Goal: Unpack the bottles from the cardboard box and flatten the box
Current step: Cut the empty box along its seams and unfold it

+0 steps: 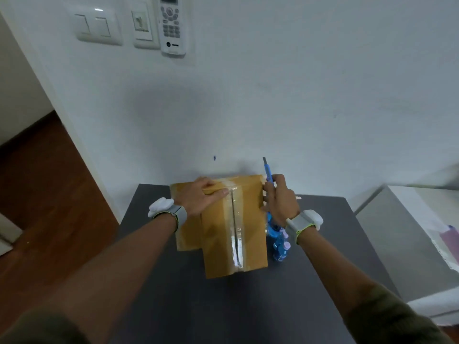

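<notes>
Cardboard box (228, 224) on table (310, 281), pinned by flat-fingered left hand (205, 197); right hand (279, 202) gripping blue cutter (268, 173) (blade up, probably for safety); bottles (279, 242) just beside.

bottles (280, 240) partly hidden behind right hand (279, 201), remote control (172, 23) cut off at top edge

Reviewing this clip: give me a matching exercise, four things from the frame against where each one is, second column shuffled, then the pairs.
Things:
1. cardboard box
2. utility knife
3. bottles
4. remote control

Places:
A. mounted on the wall
B. on the table, right of the box
C. gripped in the right hand
D. under the left hand

Pairs: 1-D, 2-C, 3-B, 4-A
</notes>
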Motion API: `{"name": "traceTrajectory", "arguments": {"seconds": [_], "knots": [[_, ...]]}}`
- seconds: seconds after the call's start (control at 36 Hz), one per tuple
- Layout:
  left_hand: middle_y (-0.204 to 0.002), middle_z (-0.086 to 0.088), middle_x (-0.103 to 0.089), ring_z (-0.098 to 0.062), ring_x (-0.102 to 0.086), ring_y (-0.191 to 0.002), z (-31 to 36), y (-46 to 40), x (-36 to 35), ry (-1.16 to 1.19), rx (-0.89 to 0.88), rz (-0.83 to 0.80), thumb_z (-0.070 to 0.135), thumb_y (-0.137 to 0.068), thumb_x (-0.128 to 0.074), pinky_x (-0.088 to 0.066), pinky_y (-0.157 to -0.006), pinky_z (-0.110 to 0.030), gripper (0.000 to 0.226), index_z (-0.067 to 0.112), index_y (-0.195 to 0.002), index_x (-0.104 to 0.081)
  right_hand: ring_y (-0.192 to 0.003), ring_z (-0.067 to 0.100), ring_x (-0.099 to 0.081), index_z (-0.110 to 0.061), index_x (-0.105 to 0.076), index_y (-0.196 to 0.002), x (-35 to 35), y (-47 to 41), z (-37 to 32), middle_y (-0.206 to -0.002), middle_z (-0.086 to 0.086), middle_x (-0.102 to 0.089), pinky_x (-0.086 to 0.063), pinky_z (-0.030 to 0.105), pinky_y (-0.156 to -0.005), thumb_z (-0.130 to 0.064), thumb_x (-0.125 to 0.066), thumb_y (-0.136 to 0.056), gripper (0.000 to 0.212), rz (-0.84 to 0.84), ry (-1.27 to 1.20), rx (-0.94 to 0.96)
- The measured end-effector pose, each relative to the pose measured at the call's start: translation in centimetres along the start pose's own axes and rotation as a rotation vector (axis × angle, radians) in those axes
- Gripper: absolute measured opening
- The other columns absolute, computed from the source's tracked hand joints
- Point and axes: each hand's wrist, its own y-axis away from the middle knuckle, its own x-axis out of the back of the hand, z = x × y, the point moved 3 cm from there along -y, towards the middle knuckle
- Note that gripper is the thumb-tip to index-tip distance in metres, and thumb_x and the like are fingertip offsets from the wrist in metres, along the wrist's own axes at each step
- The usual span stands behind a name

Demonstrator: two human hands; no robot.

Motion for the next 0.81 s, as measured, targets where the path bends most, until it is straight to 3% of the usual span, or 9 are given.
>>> {"name": "traceTrajectory", "arguments": {"seconds": [0.06,0.14,0.22,0.36,0.5,0.61,0.81], "knots": [[-0.129,0.01,-0.056,-0.019,-0.054,-0.113,-0.5,-0.6,0.2,0.019,0.03,-0.023,0.072,-0.083,-0.06,-0.047,-0.092,-0.031,0.063,0.034,-0.132,-0.057,-0.072,0.034,-0.063,-0.015,-0.04,-0.111,-0.6,0.4,-0.8,-0.084,0.012,-0.066,-0.053,0.05,-0.066,-0.036,-0.036,-0.103,0.022,0.092,0.046,0.001],[-0.147,0.01,-0.051,-0.021,-0.048,-0.134,-0.7,-1.5,0.6,-0.001,0.034,-0.025,0.076,-0.082,-0.058,-0.038,-0.101,-0.03,0.069,0.039,-0.14,-0.055,-0.073,0.028,-0.056,-0.006,-0.047,-0.107,-1.8,1.5,-1.2,-0.087,0.009,-0.057,-0.041,0.037,-0.065,-0.021,-0.041,-0.103,0.017,0.232,0.08,0.032],[-0.147,0.009,-0.052,-0.023,-0.052,-0.129,-0.6,-2.4,0.9,0.01,0.078,-0.03,0.078,-0.078,-0.062,-0.045,-0.099,-0.032,0.069,0.041,-0.135,-0.061,-0.07,0.026,-0.06,-0.013,-0.043,-0.122,-4.0,2.8,-1.1,-0.077,0.002,-0.057,-0.047,0.039,-0.066,-0.025,-0.04,-0.102,0.023,0.118,0.036,0.069],[-0.135,0.009,-0.062,-0.022,-0.06,-0.113,-0.7,-3.0,1.0,0.051,0.124,0.013,0.084,-0.069,-0.064,-0.056,-0.093,-0.041,0.076,0.037,-0.129,-0.067,-0.083,0.03,-0.063,-0.018,-0.028,-0.15,-7.4,4.0,-2.0,-0.098,0.014,-0.066,-0.048,0.037,-0.074,-0.026,-0.035,-0.106,0.046,-0.058,0.05,0.116],[-0.131,0.009,-0.066,-0.02,-0.061,-0.117,-0.4,-3.2,0.9,0.007,0.112,0.094,0.084,-0.072,-0.061,-0.046,-0.087,-0.029,0.072,0.035,-0.123,-0.071,-0.072,0.022,-0.052,-0.013,-0.023,-0.154,-8.8,3.3,-2.3,-0.092,0.017,-0.064,-0.04,0.031,-0.065,-0.024,-0.033,-0.107,0.05,-0.022,0.101,0.159],[-0.129,0.008,-0.067,-0.022,-0.061,-0.118,-0.5,-3.6,0.9,-0.006,0.123,0.098,0.083,-0.074,-0.06,-0.039,-0.085,-0.029,0.07,0.034,-0.123,-0.072,-0.066,0.023,-0.051,-0.01,-0.018,-0.156,-9.1,2.5,-2.3,-0.084,0.019,-0.062,-0.037,0.031,-0.062,-0.022,-0.033,-0.107,0.053,-0.046,0.13,0.186],[-0.125,0.008,-0.069,-0.022,-0.065,-0.109,-1.2,-4.1,0.9,0.001,0.118,0.079,0.091,-0.068,-0.055,-0.055,-0.091,-0.038,0.08,0.036,-0.122,-0.072,-0.064,0.024,-0.052,-0.01,-0.012,-0.157,-9.4,1.7,-2.0,-0.083,0.019,-0.063,-0.034,0.029,-0.061,-0.021,-0.035,-0.106,0.057,-0.085,0.181,0.21]]}}
